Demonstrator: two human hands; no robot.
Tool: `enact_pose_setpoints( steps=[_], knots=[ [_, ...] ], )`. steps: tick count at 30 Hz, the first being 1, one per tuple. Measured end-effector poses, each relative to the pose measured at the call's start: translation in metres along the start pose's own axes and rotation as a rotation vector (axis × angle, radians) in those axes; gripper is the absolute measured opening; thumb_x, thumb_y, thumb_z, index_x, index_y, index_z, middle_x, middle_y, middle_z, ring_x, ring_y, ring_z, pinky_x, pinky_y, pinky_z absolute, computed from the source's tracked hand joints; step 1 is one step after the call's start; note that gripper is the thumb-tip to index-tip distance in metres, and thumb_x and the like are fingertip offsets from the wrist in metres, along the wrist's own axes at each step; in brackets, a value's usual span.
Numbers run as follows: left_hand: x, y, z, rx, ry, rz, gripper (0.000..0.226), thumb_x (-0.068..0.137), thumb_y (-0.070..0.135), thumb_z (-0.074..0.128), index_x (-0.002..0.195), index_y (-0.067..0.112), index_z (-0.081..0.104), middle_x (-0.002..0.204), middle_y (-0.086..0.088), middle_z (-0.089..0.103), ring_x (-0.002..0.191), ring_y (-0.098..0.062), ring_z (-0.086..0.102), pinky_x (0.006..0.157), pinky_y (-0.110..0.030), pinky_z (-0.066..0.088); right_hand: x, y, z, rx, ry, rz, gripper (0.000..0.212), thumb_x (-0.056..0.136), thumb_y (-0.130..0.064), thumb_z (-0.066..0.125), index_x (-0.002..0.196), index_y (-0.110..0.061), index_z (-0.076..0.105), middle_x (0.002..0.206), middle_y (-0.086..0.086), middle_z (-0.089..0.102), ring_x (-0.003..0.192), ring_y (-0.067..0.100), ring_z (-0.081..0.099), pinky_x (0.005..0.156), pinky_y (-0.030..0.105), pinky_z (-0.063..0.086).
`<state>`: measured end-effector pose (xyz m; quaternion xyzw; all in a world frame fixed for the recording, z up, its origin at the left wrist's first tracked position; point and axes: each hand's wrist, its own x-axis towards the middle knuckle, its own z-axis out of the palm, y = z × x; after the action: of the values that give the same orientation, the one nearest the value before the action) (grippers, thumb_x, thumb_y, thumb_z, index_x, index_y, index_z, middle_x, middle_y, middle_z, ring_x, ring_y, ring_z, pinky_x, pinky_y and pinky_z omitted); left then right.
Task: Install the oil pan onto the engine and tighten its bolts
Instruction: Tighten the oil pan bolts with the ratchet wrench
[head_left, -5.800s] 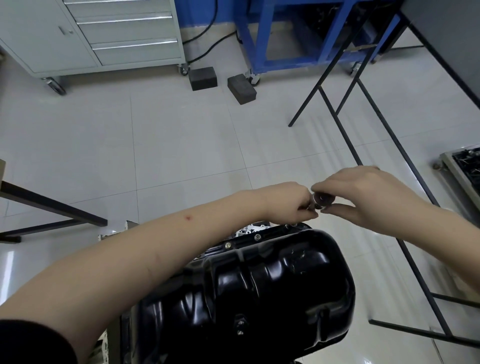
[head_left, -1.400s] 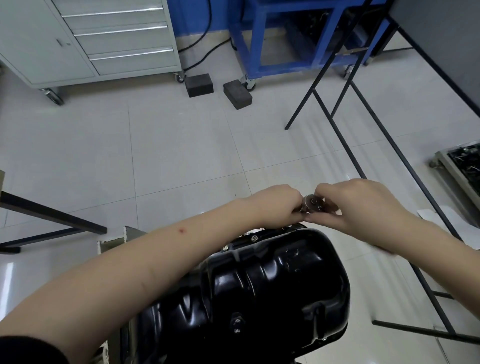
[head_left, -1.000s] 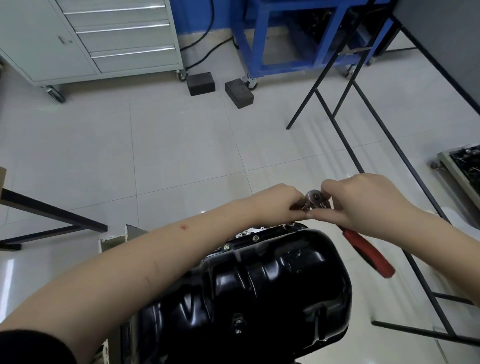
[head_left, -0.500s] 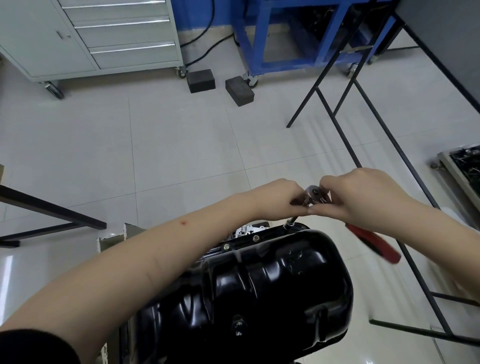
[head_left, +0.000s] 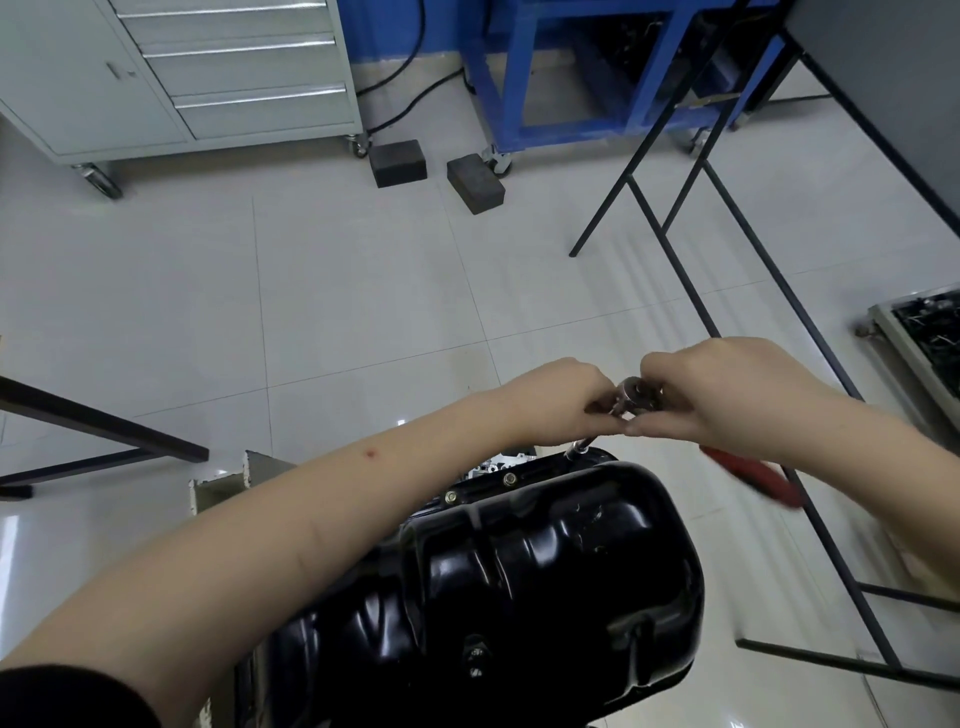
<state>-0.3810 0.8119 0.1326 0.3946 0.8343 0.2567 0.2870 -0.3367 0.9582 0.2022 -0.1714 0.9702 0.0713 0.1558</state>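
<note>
A glossy black oil pan (head_left: 530, 582) sits on the engine in the lower middle of the view, with bolts (head_left: 509, 478) along its far flange. Above the pan's far corner a ratchet wrench head (head_left: 636, 396) stands on an extension whose socket (head_left: 579, 448) meets the flange. My left hand (head_left: 563, 402) pinches the ratchet head from the left. My right hand (head_left: 722, 400) grips the wrench on the right. The wrench's red handle (head_left: 753, 477) sticks out below that hand, blurred.
The floor is pale tile. A grey drawer cabinet (head_left: 218, 73) on castors, two dark blocks (head_left: 400, 162) and a blue frame (head_left: 582, 78) stand at the back. Black metal table legs (head_left: 727, 291) run along the right, and another black frame (head_left: 93, 421) lies left.
The red handle has swung out from under my right hand and back and forth beside the pan. Both hands stay at the ratchet head over the far corner.
</note>
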Motion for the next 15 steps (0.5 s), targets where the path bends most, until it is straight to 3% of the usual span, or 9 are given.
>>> enact_pose_setpoints(
  steps=[3, 5, 6, 8, 10, 13, 15],
  knots=[
    [0.000, 0.003, 0.004, 0.052, 0.002, 0.008, 0.033, 0.093, 0.029, 0.051, 0.080, 0.001, 0.059, 0.069, -0.014, 0.059, 0.061, -0.022, 0.041, 0.061, -0.030, 0.031, -0.002, 0.004, 0.000, 0.103, 0.086, -0.138, 0.016, 0.086, -0.040, 0.057, 0.094, -0.026, 0.058, 0.083, -0.011, 0.058, 0.082, 0.015, 0.056, 0.065, 0.026, 0.037],
    [-0.003, 0.003, 0.004, 0.014, -0.029, 0.029, 0.031, 0.093, 0.026, 0.053, 0.081, -0.002, 0.062, 0.072, -0.018, 0.061, 0.060, -0.022, 0.039, 0.058, -0.028, 0.026, -0.004, 0.004, 0.002, 0.141, 0.201, -0.310, 0.017, 0.072, -0.016, 0.077, 0.086, -0.015, 0.068, 0.078, -0.004, 0.066, 0.076, 0.022, 0.063, 0.066, 0.034, 0.048],
    [-0.006, 0.003, 0.004, -0.006, -0.046, 0.038, 0.031, 0.093, 0.025, 0.053, 0.081, -0.002, 0.062, 0.073, -0.019, 0.061, 0.058, -0.022, 0.038, 0.056, -0.028, 0.025, -0.006, 0.002, 0.001, 0.146, 0.214, -0.326, 0.018, 0.068, -0.015, 0.080, 0.083, -0.013, 0.070, 0.075, -0.002, 0.067, 0.073, 0.023, 0.064, 0.064, 0.036, 0.050],
    [-0.009, 0.000, 0.003, -0.048, -0.058, 0.042, 0.030, 0.093, 0.025, 0.051, 0.081, -0.002, 0.060, 0.074, -0.020, 0.061, 0.053, -0.020, 0.037, 0.054, -0.028, 0.027, -0.007, -0.003, 0.001, 0.104, 0.165, -0.233, 0.023, 0.079, -0.039, 0.067, 0.094, -0.022, 0.067, 0.085, -0.009, 0.067, 0.082, 0.017, 0.062, 0.073, 0.032, 0.047],
    [-0.011, -0.002, 0.004, -0.075, -0.039, 0.029, 0.035, 0.094, 0.028, 0.050, 0.081, -0.003, 0.059, 0.075, -0.022, 0.061, 0.056, -0.023, 0.042, 0.060, -0.032, 0.033, -0.006, -0.001, 0.004, 0.109, 0.136, -0.114, 0.038, 0.081, -0.059, 0.048, 0.101, -0.028, 0.060, 0.094, -0.015, 0.064, 0.089, 0.009, 0.058, 0.071, 0.023, 0.041],
    [-0.012, -0.002, 0.008, -0.096, 0.041, -0.007, 0.036, 0.090, 0.033, 0.056, 0.087, -0.002, 0.064, 0.078, -0.018, 0.064, 0.074, -0.028, 0.056, 0.070, -0.035, 0.041, -0.003, -0.004, 0.006, 0.041, 0.118, -0.059, 0.044, 0.081, -0.063, 0.039, 0.101, -0.028, 0.055, 0.095, -0.014, 0.062, 0.088, 0.010, 0.058, 0.060, 0.022, 0.034],
    [-0.012, -0.003, 0.010, -0.102, 0.099, -0.018, 0.031, 0.089, 0.032, 0.058, 0.085, 0.001, 0.064, 0.079, -0.014, 0.066, 0.074, -0.025, 0.056, 0.067, -0.032, 0.038, -0.003, -0.009, 0.010, 0.023, 0.106, -0.006, 0.045, 0.082, -0.064, 0.035, 0.095, -0.025, 0.053, 0.082, -0.011, 0.058, 0.077, 0.015, 0.055, 0.052, 0.023, 0.028]
  ],
)
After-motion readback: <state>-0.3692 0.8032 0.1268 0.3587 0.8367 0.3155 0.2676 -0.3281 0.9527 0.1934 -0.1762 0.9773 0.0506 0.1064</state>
